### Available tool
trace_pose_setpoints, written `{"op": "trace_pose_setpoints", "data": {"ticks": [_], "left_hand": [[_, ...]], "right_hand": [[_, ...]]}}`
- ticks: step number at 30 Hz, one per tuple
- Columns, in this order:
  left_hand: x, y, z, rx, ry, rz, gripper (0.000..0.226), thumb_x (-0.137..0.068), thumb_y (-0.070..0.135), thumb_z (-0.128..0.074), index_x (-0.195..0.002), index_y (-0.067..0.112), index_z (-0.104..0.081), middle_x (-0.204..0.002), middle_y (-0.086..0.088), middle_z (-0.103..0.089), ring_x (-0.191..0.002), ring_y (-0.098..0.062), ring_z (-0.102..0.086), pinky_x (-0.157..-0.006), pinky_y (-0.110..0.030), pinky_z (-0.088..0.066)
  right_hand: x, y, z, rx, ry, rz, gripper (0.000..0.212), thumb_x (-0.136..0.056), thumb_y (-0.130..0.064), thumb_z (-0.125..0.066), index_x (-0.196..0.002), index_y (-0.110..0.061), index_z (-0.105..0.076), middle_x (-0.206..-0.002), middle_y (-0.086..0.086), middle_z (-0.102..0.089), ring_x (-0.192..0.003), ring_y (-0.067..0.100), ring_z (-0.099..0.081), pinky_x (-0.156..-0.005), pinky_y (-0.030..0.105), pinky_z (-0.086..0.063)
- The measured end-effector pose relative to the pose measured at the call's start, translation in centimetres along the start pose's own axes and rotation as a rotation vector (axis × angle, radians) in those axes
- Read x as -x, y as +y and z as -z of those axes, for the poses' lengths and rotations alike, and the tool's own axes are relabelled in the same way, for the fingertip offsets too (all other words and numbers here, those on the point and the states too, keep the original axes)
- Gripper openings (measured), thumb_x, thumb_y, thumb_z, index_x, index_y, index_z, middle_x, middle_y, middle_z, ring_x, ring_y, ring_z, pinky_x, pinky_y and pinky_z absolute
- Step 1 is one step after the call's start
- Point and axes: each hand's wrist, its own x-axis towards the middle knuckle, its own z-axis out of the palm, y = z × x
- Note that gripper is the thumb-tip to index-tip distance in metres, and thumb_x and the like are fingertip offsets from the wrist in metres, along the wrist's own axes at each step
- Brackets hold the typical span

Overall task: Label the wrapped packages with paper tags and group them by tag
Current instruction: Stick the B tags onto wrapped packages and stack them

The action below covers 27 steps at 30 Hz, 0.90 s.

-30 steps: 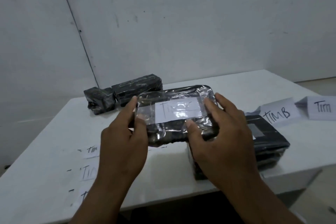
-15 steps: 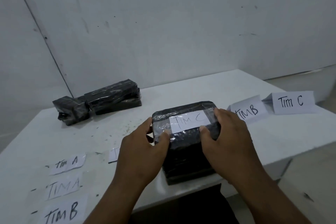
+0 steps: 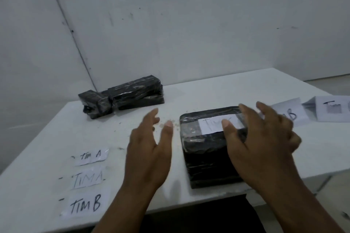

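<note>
Head view shows both hands spread and holding nothing, the left hand (image 3: 149,149) beside and the right hand (image 3: 259,138) over the tagged package (image 3: 204,147) stacked at the bench (image 3: 217,89) front edge. Next, probably pick an untagged package (image 3: 136,91) near the back-left corner, and press its tag flat.

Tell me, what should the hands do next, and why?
Probably reach the left hand to the black packages at the table's far left. The tagged package lies on its stack, both hands are open and off it, and those show no tag.

"TIM A" tag (image 3: 92,155), "TIM B" tag (image 3: 85,204)
</note>
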Motion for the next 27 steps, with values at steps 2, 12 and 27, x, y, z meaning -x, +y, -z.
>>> {"op": "trace_pose_setpoints", "data": {"ticks": [2,12,27], "left_hand": [[-0.7,-1.6,2.0,0.023,0.108,0.024,0.045,-0.094,0.059,-0.039,-0.135,0.045,-0.050,-0.124,0.021,-0.058,-0.118,-0.007,-0.055,-0.095,-0.038,-0.048],[-2.0,-11.2,11.9,-0.187,0.293,0.200,0.024,-0.097,0.030,-0.064,-0.121,0.033,-0.065,-0.119,0.016,-0.065,-0.111,-0.008,-0.059,-0.090,-0.031,-0.046],[2.6,-19.1,16.7,-0.288,0.070,0.430,0.012,-0.087,0.046,-0.073,-0.088,0.035,-0.068,-0.089,0.019,-0.070,-0.082,-0.004,-0.064,-0.068,-0.024,-0.048]], "right_hand": [[0.4,-1.4,-0.1,-0.100,0.083,0.091,0.057,-0.089,-0.060,-0.041,-0.137,-0.032,-0.057,-0.154,0.000,-0.041,-0.140,0.026,-0.029,-0.108,0.053,-0.026],[1.8,-9.2,-5.0,-0.397,0.022,0.498,0.034,-0.094,-0.027,-0.057,-0.127,-0.023,-0.063,-0.128,-0.007,-0.059,-0.123,0.011,-0.048,-0.097,-0.002,-0.023],[7.4,-13.5,-16.4,-0.135,-0.771,0.415,0.057,-0.090,-0.064,-0.059,-0.140,-0.038,-0.050,-0.134,-0.024,-0.050,-0.126,0.001,-0.045,-0.107,0.026,-0.041]]}}
